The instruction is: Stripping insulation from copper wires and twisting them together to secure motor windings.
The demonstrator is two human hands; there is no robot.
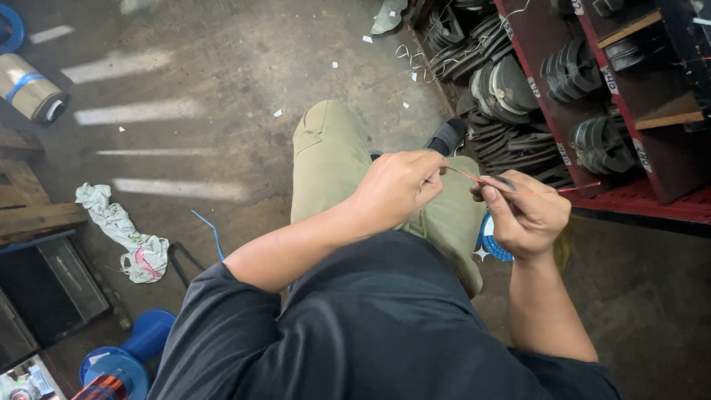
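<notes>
Copper wire (pixel 474 176) pinched between left hand (pixel 396 185) and right hand (pixel 522 215)

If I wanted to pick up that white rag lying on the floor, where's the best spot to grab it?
Likely the bunched lower end of the white rag, pinched from straight above. It lies flat and crumpled on the concrete floor, so folds there stick up for fingers, and nothing sits on it. Both hands are busy with the thin copper wire.

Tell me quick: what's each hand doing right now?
Left hand: closed, pinching one end of the thin copper wire.
Right hand: closed, pinching the same wire, which runs on past the fingers toward the red shelf.
</notes>
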